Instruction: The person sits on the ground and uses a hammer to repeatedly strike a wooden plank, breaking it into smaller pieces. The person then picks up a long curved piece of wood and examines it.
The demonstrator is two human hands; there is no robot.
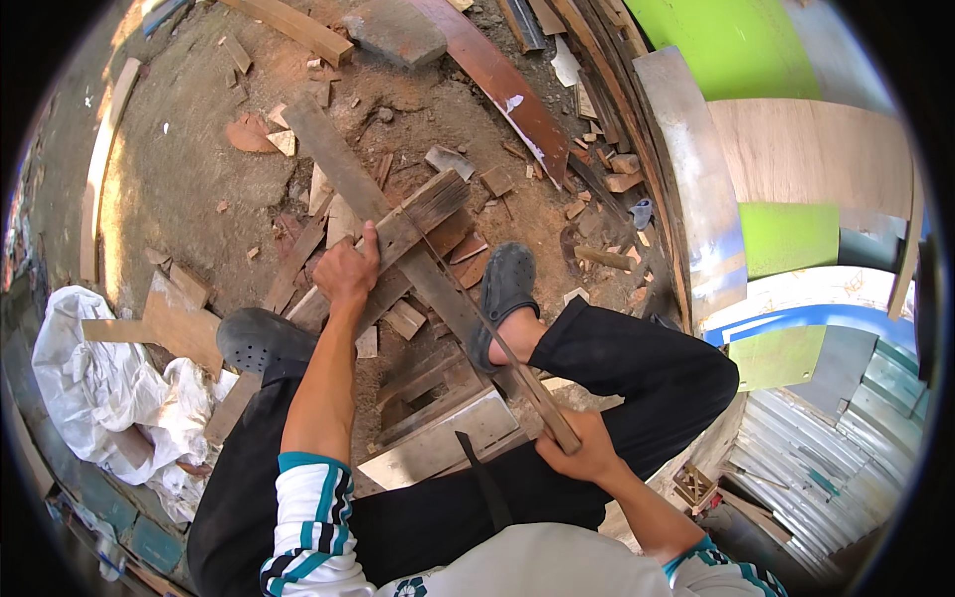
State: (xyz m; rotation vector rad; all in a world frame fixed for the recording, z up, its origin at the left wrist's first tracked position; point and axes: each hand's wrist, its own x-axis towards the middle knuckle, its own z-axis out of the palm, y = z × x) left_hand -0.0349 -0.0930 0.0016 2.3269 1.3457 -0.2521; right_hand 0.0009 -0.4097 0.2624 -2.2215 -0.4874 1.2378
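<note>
My left hand (348,271) is closed on a weathered wood piece (430,211), thumb resting up along it. This piece lies slantwise across a long grey plank (343,164). My right hand (582,445) grips the wooden handle of a narrow tool that looks like a saw (542,403). Its thin dark blade runs up and left to the wood piece, touching or just over it; I cannot tell which. My right foot, in a dark clog (509,284), is beside the long plank. The other clog (264,340) is left of the wood piece.
Wood scraps (403,318) and offcuts litter the dirt floor around my feet. A white sack (95,363) lies at left. Long boards (637,149) line the right, near green panels (791,239) and corrugated metal (816,468). A reddish-brown board (507,80) lies farther off.
</note>
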